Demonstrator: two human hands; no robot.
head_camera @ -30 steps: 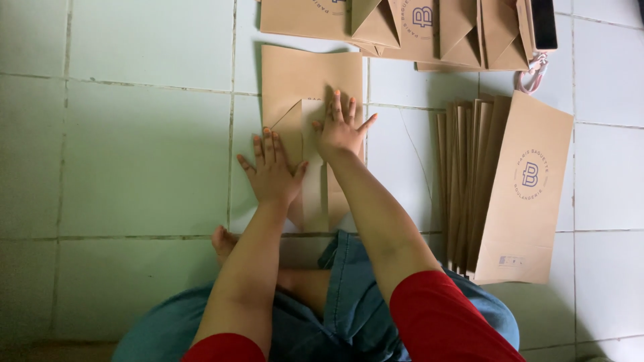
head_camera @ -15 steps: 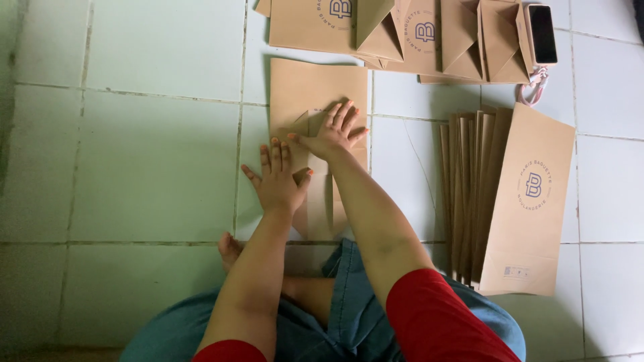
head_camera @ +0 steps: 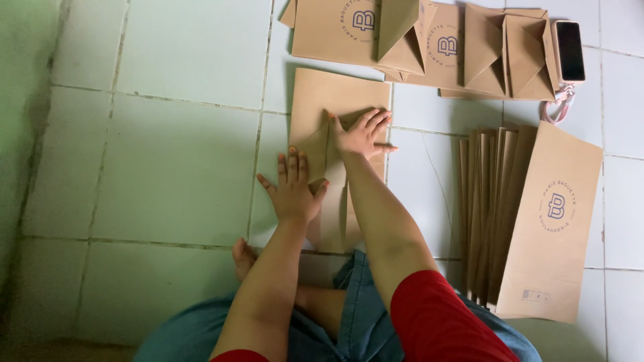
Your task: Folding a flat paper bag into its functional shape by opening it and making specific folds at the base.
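A flat brown paper bag (head_camera: 339, 94) lies on the tiled floor in front of me, its near part folded into flaps. My left hand (head_camera: 294, 188) presses flat on the left flap, fingers spread. My right hand (head_camera: 361, 133) rests palm down further up on the fold, fingers apart. Neither hand grips anything.
A stack of flat brown bags (head_camera: 530, 214) lies at the right. A row of bags with folded triangular bottoms (head_camera: 429, 37) lies along the top. A phone (head_camera: 570, 50) with a pink cord lies at the top right. My bare foot (head_camera: 245, 258) and knees are below.
Both hands have slid a little over the fold; my right hand has moved further up the bag. The view has shifted slightly.
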